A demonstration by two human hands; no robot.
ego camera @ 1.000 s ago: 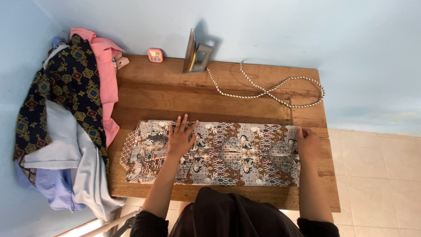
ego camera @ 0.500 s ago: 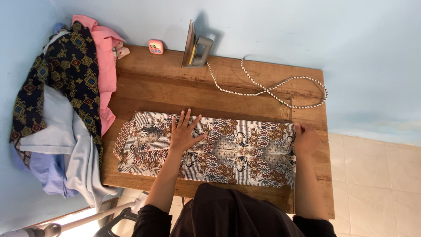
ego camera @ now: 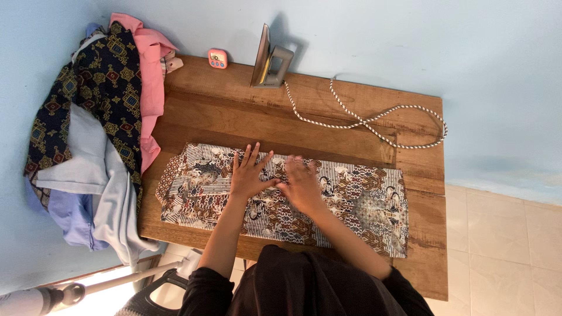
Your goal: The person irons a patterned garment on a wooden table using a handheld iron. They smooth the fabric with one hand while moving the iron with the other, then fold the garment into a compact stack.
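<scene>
Brown-and-white batik shirt [ego camera: 351, 202] folded long — left hand [ego camera: 249, 175] splayed flat, right hand [ego camera: 301, 184] seemingly flat, blurred.

I see one screen: a small timer [ego camera: 218, 58] at the far edge of my wooden table [ego camera: 328, 126], against the pale blue wall. It is a rounded square with a coral-pink casing. Its pale rectangular display shows dark digits, too small to make out. An upright iron [ego camera: 268, 58] stands just to its right. No packages, labels or signs show.
</scene>
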